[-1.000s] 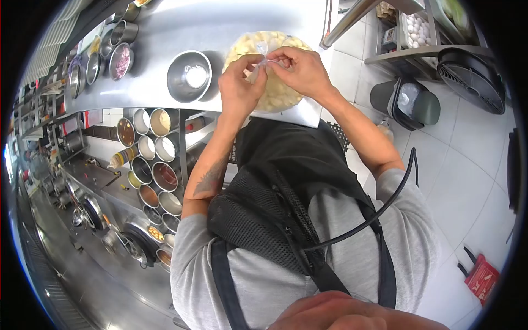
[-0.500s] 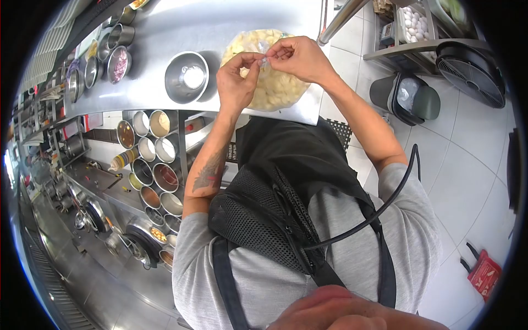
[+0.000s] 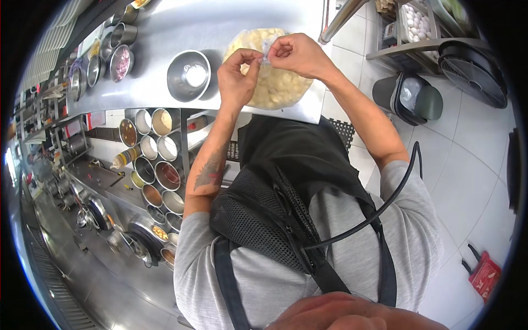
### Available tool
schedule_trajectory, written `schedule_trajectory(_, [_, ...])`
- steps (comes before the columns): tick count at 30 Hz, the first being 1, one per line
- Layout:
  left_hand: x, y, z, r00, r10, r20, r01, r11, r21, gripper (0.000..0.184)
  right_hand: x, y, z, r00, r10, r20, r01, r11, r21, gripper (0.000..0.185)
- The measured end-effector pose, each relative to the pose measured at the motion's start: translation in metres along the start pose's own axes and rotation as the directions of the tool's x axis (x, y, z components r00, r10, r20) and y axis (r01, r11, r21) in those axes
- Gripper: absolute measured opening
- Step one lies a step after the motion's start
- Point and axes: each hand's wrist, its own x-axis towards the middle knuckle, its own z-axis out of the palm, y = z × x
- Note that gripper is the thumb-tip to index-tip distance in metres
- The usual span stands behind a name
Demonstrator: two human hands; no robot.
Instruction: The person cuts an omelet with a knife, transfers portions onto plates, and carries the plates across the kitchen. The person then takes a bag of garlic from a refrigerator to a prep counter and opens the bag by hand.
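Observation:
A clear plastic bag (image 3: 280, 88) full of pale yellow chunks lies on the steel counter (image 3: 242, 16) near its front edge. Above the bag, my left hand (image 3: 240, 76) pinches the gathered plastic at its neck between thumb and forefinger. My right hand (image 3: 297, 55) grips the same neck from the other side, its fingers curled. The fingertips of both hands are close together, and the exact knot or twist between them is too small to make out. Left of the bag stands a steel bowl (image 3: 179, 77) with a bright reflection inside.
Steel bowls, one with chopped purple pieces (image 3: 120, 65), line the counter's left side. Below are several round containers (image 3: 166, 175) of sauces. At the right are a bin (image 3: 404, 98), a black fan (image 3: 473, 74), a shelf with eggs (image 3: 416, 25) and a red item (image 3: 485, 276) on the floor.
My right hand has moved slightly up, and its fingers have curled more tightly. My left hand has shifted a little upward too, still pinching the bag's neck.

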Motion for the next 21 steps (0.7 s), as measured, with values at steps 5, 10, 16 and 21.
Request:
schedule_trajectory(5, [-0.002,0.024,-0.001,0.971,0.228,-0.073,-0.198,0.935,0.293,0.012,-0.004,-0.006,0.008,0.999,-0.045,-0.020,0.041,0.983,-0.181,0.015])
schedule_trajectory(10, [-0.009,0.026,0.002,0.897,0.438,0.055,-0.395,0.740,0.544,0.011,-0.004,0.000,0.008,0.998,-0.058,-0.029,0.056,0.994,-0.089,0.015])
schedule_trajectory(16, [-0.004,0.018,0.002,0.891,0.445,0.096,-0.411,0.697,0.588,0.016,-0.013,-0.018,0.007,0.999,-0.033,-0.044,0.025,0.987,-0.161,0.016])
schedule_trajectory(21, [0.006,0.017,0.002,0.888,0.426,0.173,-0.444,0.699,0.560,0.017,-0.012,-0.023,0.006,0.993,-0.088,-0.073,0.061,0.949,-0.308,0.020])
